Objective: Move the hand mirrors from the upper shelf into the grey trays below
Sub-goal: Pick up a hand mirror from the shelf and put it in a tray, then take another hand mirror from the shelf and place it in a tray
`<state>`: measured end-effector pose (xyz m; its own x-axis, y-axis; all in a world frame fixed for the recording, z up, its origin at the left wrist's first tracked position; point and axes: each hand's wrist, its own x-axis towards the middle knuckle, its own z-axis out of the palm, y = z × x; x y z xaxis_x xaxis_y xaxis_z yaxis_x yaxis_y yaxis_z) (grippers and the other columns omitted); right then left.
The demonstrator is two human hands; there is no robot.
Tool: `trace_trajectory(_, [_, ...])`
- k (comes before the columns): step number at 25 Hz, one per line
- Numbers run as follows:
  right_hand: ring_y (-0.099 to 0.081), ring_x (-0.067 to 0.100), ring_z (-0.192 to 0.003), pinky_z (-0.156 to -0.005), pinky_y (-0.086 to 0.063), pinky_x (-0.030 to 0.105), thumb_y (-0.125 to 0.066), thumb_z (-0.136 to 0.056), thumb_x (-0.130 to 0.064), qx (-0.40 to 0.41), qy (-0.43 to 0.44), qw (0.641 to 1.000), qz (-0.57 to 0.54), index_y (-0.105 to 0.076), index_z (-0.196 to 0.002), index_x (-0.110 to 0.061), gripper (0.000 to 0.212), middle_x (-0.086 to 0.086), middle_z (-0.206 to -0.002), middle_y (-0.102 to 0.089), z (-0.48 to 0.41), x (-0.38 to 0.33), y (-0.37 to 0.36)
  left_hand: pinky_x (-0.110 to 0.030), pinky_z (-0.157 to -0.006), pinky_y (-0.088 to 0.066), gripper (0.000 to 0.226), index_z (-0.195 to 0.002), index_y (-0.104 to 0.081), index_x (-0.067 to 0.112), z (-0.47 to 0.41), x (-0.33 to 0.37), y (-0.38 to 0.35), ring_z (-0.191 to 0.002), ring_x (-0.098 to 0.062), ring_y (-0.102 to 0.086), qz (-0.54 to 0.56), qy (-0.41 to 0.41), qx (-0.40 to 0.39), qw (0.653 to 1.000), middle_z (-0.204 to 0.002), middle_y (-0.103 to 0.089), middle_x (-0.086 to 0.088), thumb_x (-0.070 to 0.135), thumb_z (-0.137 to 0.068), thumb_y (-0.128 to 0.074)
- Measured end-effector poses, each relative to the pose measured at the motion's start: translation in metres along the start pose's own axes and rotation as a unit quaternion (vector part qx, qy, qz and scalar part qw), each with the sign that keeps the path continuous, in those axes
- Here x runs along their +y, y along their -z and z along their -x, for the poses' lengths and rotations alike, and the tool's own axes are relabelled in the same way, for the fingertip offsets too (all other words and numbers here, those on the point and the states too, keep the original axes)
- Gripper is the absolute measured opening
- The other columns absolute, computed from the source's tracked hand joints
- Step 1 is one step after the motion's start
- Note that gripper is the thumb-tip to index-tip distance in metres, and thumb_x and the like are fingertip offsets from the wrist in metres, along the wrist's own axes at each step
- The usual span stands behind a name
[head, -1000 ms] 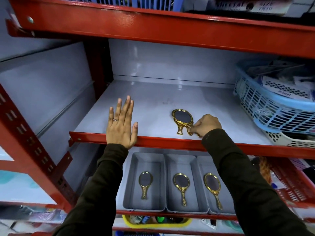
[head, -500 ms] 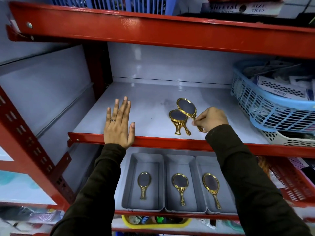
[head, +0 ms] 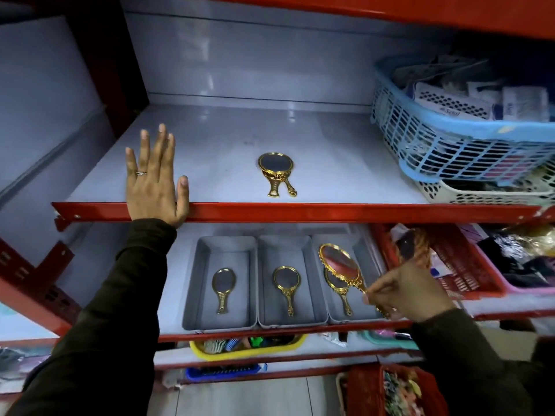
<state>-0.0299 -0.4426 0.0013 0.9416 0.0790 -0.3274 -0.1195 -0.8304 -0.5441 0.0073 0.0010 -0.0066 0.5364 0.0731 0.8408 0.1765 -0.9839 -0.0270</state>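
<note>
A moment ago my right hand (head: 411,291) was up on the upper shelf (head: 300,210), lifting one gold hand mirror (head: 341,267) off the pile; now it is down over the right grey tray (head: 365,259), fingers pinched on the mirror's handle, the glass tilted above the tray mirror (head: 338,288) already lying there. So this one is nearly delivered, and I judge it only needs lowering and letting go.

My left hand (head: 154,181) has stayed flat on the shelf edge, fingers spread, holding nothing.

Well above my right fingers, the remaining mirrors (head: 276,172) lie on the upper shelf; two handles show, so I take it for two stacked. To the left of my right fingers, the middle grey tray (head: 288,247) and left grey tray (head: 223,247) hold one mirror each.

The red shelf lip juts out above the trays, and a blue basket (head: 450,136) crowds the shelf's right end. A red basket (head: 462,265) sits just beside my right knuckles.
</note>
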Motion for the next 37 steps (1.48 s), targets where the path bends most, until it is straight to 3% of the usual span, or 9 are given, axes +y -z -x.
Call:
trace_trajectory(2, [-0.070, 0.007, -0.067, -0.068, -0.053, 0.021, -0.086, -0.070, -0.019, 0.028, -0.046, 0.998, 0.011, -0.080, -0.065, -0.018, 0.007, -0.007, -0.067, -0.076, -0.028, 0.023, -0.027, -0.043, -0.124, 0.001, 0.068, -0.156, -0.014, 0.009, 0.000, 0.001, 0.000, -0.152, -0.026, -0.006, 0.001, 0.000, 0.009, 1.000, -0.164, -0.012, -0.005, 0.037, -0.095, -0.023])
trace_trajectory(6, [-0.072, 0.024, -0.081, -0.088, -0.058, 0.037, -0.081, -0.076, -0.016, 0.054, -0.128, 0.990, 0.022, -0.076, -0.083, -0.003, 0.015, 0.012, -0.085, -0.076, -0.090, 0.052, -0.072, -0.042, -0.124, 0.001, 0.068, -0.155, -0.016, 0.008, -0.001, -0.001, 0.000, -0.152, -0.025, -0.005, 0.009, 0.000, 0.017, 1.000, -0.163, -0.014, -0.006, 0.038, -0.095, -0.023])
trace_trajectory(11, [-0.072, 0.029, -0.095, -0.083, -0.059, 0.034, -0.062, -0.085, -0.013, 0.073, -0.154, 0.977, 0.126, -0.072, -0.095, -0.003, 0.017, 0.016, -0.099, -0.075, -0.125, 0.068, -0.108, -0.042, -0.124, 0.001, 0.067, -0.155, -0.017, 0.008, -0.002, -0.002, -0.003, -0.152, -0.023, -0.003, 0.004, -0.003, 0.028, 1.000, -0.163, -0.015, -0.007, 0.038, -0.095, -0.022])
trace_trajectory(19, [-0.070, 0.030, -0.100, -0.082, -0.057, 0.036, -0.058, -0.089, -0.014, 0.070, -0.172, 0.973, 0.134, -0.069, -0.101, -0.004, 0.019, 0.015, -0.106, -0.074, -0.146, 0.078, -0.125, -0.042, -0.124, 0.001, 0.068, -0.155, -0.018, 0.010, -0.002, -0.002, -0.006, -0.152, -0.024, -0.005, -0.005, -0.004, 0.034, 0.999, -0.163, -0.016, -0.006, 0.039, -0.095, -0.022])
trace_trajectory(30, [-0.071, 0.028, -0.093, -0.079, -0.056, 0.032, -0.069, -0.082, -0.023, 0.076, -0.171, 0.978, 0.091, -0.073, -0.090, -0.007, 0.019, 0.014, -0.096, -0.075, -0.138, 0.083, -0.119, -0.042, -0.124, 0.001, 0.067, -0.155, -0.017, 0.010, -0.001, -0.001, -0.006, -0.152, -0.025, -0.007, -0.007, -0.008, 0.039, 0.999, -0.163, -0.015, -0.006, 0.039, -0.095, -0.022])
trace_trajectory(37, [-0.070, 0.023, -0.091, -0.092, -0.055, 0.036, -0.078, -0.079, -0.023, 0.119, -0.057, 0.991, 0.023, -0.073, -0.092, -0.011, 0.018, 0.008, -0.096, -0.076, -0.107, 0.036, -0.075, -0.043, -0.124, 0.001, 0.068, -0.155, -0.017, 0.010, -0.001, -0.001, -0.003, -0.152, -0.026, -0.008, 0.004, -0.004, 0.028, 1.000, -0.163, -0.015, -0.006, 0.039, -0.094, -0.023])
